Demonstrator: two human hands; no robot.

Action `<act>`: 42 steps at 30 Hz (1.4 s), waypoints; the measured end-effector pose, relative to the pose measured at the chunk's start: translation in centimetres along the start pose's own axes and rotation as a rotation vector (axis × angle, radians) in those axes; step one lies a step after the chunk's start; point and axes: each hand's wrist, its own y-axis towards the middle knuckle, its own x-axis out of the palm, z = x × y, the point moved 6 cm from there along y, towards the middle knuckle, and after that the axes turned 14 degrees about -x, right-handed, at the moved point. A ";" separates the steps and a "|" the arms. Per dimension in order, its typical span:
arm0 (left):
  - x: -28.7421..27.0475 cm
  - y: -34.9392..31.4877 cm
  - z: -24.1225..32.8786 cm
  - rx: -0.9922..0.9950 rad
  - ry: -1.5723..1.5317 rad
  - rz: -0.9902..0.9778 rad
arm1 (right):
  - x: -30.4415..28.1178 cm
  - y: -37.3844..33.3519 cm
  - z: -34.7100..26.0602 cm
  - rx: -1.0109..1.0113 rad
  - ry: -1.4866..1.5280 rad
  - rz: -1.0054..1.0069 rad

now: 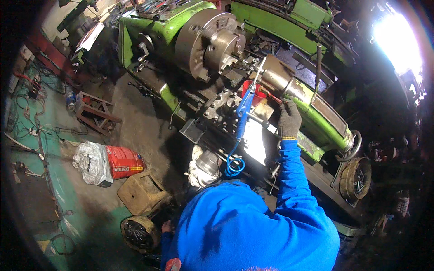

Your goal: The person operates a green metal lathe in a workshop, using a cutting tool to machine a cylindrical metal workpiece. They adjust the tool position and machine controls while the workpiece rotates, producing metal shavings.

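My right hand (290,121), in a dark knitted glove, reaches over the lathe and closes on the end of a thin reddish handle (272,96). That handle slants toward a red cup (253,92) on the carriage; its other end is not clear. A blue air blow gun (244,106) with a coiled blue hose stands beside the cup. Low on the left, a small part of my left hand (167,226) shows past my blue sleeve, its fingers too dim to read. Nearer me, a metal cylinder (208,163) rests against white cloth (195,174).
The green lathe's large chuck (201,43) is at the upper middle, its tailstock handwheel (354,143) at right. A red and white sack (124,162), a tan box (142,192) and a metal stand (96,113) are on the floor at left. A bright lamp (398,43) glares upper right.
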 end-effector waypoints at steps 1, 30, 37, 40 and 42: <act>0.2 0.0 0.0 -0.001 0.006 -0.004 | 0.1 0.0 -0.1 -0.003 -0.022 -0.010; 2.3 -0.2 -2.8 -0.017 -0.021 0.000 | 1.9 2.3 -1.2 -0.307 -0.289 -0.161; 2.6 -0.4 -2.8 -0.001 -0.035 0.000 | 1.6 2.3 -2.5 -0.287 -0.251 -0.166; 3.3 -1.0 -1.2 0.028 -0.093 -0.035 | 2.0 2.1 -1.3 -0.300 -0.269 -0.139; 3.2 -1.9 -0.3 0.090 -0.280 -0.112 | 2.2 2.2 -1.1 -0.268 -0.198 -0.137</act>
